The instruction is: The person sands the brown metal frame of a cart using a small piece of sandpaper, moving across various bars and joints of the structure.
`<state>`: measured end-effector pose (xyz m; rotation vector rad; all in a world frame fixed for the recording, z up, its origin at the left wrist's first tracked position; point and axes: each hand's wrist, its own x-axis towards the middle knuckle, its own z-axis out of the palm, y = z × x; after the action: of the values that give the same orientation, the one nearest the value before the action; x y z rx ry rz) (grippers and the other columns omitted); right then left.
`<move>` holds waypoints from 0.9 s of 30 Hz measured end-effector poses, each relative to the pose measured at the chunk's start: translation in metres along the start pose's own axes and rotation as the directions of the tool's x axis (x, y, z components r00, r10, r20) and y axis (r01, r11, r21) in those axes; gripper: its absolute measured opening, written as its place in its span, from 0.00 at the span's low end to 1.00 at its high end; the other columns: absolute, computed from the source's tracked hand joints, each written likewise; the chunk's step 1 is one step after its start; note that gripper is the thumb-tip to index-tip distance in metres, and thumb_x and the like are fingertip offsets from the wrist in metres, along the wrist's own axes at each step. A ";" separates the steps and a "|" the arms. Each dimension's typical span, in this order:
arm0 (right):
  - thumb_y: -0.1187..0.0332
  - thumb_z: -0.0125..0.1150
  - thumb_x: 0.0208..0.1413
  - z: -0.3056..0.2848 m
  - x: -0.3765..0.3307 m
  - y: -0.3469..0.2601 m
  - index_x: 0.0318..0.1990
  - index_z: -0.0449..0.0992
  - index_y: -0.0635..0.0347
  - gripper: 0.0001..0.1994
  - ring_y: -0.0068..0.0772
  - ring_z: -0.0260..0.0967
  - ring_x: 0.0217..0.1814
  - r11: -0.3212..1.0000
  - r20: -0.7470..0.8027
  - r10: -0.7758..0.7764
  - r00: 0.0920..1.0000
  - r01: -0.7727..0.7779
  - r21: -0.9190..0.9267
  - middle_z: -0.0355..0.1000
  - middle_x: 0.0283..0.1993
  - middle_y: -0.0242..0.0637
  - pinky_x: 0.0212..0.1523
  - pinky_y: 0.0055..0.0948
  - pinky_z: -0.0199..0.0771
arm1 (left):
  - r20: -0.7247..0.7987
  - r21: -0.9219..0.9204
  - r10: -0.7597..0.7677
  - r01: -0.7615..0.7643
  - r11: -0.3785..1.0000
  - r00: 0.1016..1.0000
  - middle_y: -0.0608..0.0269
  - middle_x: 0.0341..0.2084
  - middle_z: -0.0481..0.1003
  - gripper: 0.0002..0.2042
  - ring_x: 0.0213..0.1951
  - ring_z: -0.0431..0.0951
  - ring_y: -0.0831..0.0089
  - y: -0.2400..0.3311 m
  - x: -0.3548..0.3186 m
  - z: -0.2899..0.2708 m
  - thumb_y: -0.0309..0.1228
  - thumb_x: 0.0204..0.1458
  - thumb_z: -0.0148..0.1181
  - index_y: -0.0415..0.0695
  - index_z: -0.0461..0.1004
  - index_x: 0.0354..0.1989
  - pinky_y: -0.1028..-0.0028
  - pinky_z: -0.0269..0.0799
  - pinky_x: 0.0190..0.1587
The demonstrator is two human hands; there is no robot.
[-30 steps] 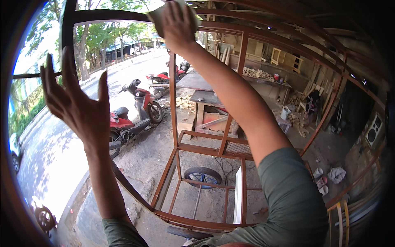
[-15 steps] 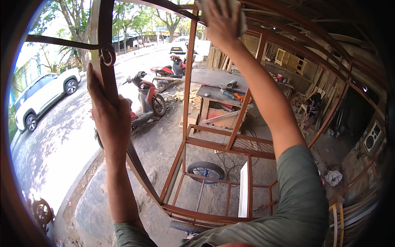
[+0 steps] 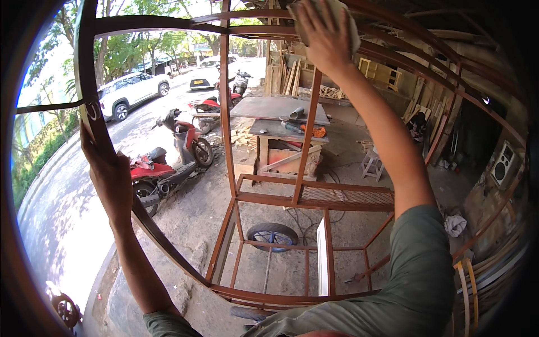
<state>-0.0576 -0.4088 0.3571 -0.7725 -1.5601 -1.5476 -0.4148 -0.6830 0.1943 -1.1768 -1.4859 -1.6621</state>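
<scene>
A rust-brown metal frame [image 3: 227, 146] of welded bars rises in front of me and arches overhead. My left hand [image 3: 109, 174] grips the frame's near left upright bar [image 3: 90, 84] at about mid-height. High up, my right hand [image 3: 320, 31] presses a pale cloth or sanding pad [image 3: 345, 22] flat against a top bar of the frame. The pad is mostly hidden under my palm. My right sleeve is grey-green.
A wheel [image 3: 272, 233] lies on the ground inside the frame's base. Behind stand a wooden workbench [image 3: 286, 135] with tools, red motorbikes [image 3: 168, 160], parked cars [image 3: 132, 92] on the road at left, stools and a speaker [image 3: 502, 163] at right.
My left hand, open in the air a second ago, has closed on the left upright bar. My right hand stays up on the top bar with the pad; the view has shifted left.
</scene>
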 end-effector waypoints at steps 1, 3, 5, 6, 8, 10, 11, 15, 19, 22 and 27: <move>0.70 0.60 0.48 -0.004 -0.018 0.025 0.73 0.53 0.47 0.41 0.44 0.36 0.80 1.000 0.043 0.008 0.999 -0.006 -0.025 0.43 0.78 0.31 0.73 0.67 0.36 | 0.011 0.119 0.077 -0.078 0.990 0.997 0.47 0.69 0.58 0.45 0.59 0.72 0.49 -0.002 0.000 0.005 0.10 0.42 0.45 0.49 0.45 0.74 0.60 0.71 0.53; 0.73 0.59 0.48 -0.020 -0.055 0.076 0.75 0.49 0.46 0.44 0.44 0.34 0.82 0.994 0.097 0.057 0.994 -0.047 -0.102 0.39 0.80 0.30 0.73 0.67 0.36 | 0.001 0.043 0.082 -0.082 0.996 0.997 0.52 0.73 0.51 0.45 0.68 0.61 0.52 -0.006 -0.001 0.007 0.09 0.42 0.44 0.48 0.45 0.75 0.62 0.66 0.60; 0.72 0.59 0.49 -0.035 -0.092 0.126 0.75 0.49 0.46 0.43 0.44 0.35 0.81 0.972 0.144 0.110 0.983 -0.075 -0.225 0.40 0.80 0.29 0.73 0.64 0.38 | -0.036 0.072 0.090 -0.087 0.994 0.995 0.55 0.73 0.52 0.46 0.71 0.56 0.55 -0.001 -0.003 0.010 0.09 0.41 0.43 0.48 0.44 0.75 0.64 0.62 0.63; 0.72 0.58 0.50 -0.044 -0.111 0.158 0.75 0.49 0.46 0.42 0.44 0.36 0.81 0.950 0.170 0.142 0.975 -0.087 -0.299 0.40 0.80 0.28 0.74 0.63 0.39 | -0.022 0.072 0.088 -0.086 0.994 0.996 0.54 0.73 0.52 0.46 0.71 0.56 0.54 0.004 -0.003 0.015 0.09 0.43 0.44 0.49 0.43 0.75 0.64 0.61 0.64; 0.71 0.56 0.55 -0.054 -0.151 0.224 0.74 0.50 0.47 0.38 0.44 0.37 0.81 0.947 0.063 0.166 0.984 -0.141 -0.290 0.40 0.80 0.30 0.74 0.60 0.40 | -0.056 0.132 0.112 -0.104 0.986 0.992 0.51 0.72 0.53 0.44 0.70 0.58 0.51 -0.003 -0.005 0.019 0.12 0.47 0.47 0.51 0.41 0.76 0.61 0.61 0.64; 0.66 0.52 0.61 -0.052 -0.190 0.280 0.74 0.52 0.49 0.33 0.44 0.39 0.80 0.944 -0.062 0.226 0.972 -0.234 -0.232 0.41 0.79 0.33 0.74 0.56 0.42 | -0.169 0.487 0.113 -0.016 0.873 0.979 0.46 0.71 0.54 0.44 0.70 0.57 0.49 -0.001 -0.001 -0.019 0.24 0.55 0.60 0.56 0.39 0.76 0.56 0.58 0.67; 0.62 0.50 0.65 -0.057 -0.213 0.316 0.73 0.53 0.50 0.30 0.44 0.40 0.80 0.936 -0.101 0.247 0.964 -0.264 -0.234 0.42 0.79 0.36 0.74 0.55 0.44 | -0.213 0.694 0.176 0.022 0.719 0.961 0.46 0.71 0.53 0.45 0.71 0.55 0.50 0.032 -0.011 -0.015 0.29 0.54 0.63 0.55 0.39 0.76 0.54 0.55 0.68; 0.52 0.47 0.68 -0.061 -0.313 0.451 0.71 0.57 0.53 0.28 0.41 0.48 0.77 0.492 -0.246 0.870 0.427 -0.725 0.483 0.59 0.71 0.41 0.71 0.53 0.50 | -0.028 0.579 0.450 -0.353 0.735 0.892 0.49 0.71 0.53 0.41 0.71 0.54 0.53 0.166 -0.026 0.060 0.40 0.51 0.68 0.47 0.53 0.72 0.52 0.48 0.72; 0.50 0.38 0.70 -0.078 -0.261 0.452 0.67 0.61 0.53 0.25 0.42 0.64 0.65 -0.541 0.542 0.841 0.000 0.027 0.840 0.62 0.67 0.41 0.66 0.55 0.61 | 0.135 0.060 0.802 -0.813 0.580 0.582 0.49 0.69 0.57 0.39 0.71 0.54 0.52 0.340 0.015 0.217 0.43 0.49 0.67 0.46 0.59 0.70 0.54 0.51 0.71; 0.50 0.38 0.69 -0.031 -0.159 0.356 0.71 0.52 0.49 0.28 0.45 0.52 0.72 -0.559 0.581 0.813 0.027 0.312 0.768 0.50 0.75 0.41 0.70 0.59 0.51 | 0.264 0.003 0.908 -0.941 0.337 0.326 0.50 0.60 0.68 0.31 0.64 0.65 0.56 0.387 0.057 0.285 0.45 0.55 0.61 0.45 0.65 0.65 0.54 0.56 0.68; 0.44 0.28 0.69 -0.080 -0.208 0.449 0.76 0.35 0.56 0.36 0.44 0.28 0.82 -0.430 0.430 0.902 0.027 0.131 0.893 0.30 0.80 0.40 0.77 0.53 0.27 | 0.331 -0.081 0.936 -0.984 0.156 0.121 0.55 0.21 0.77 0.16 0.25 0.79 0.57 0.429 0.086 0.348 0.44 0.62 0.54 0.43 0.74 0.35 0.59 0.73 0.28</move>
<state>0.4409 -0.4347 0.4026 0.0979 -0.5356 0.5682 0.0028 -0.4120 0.4493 -1.7889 -0.5323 -0.3693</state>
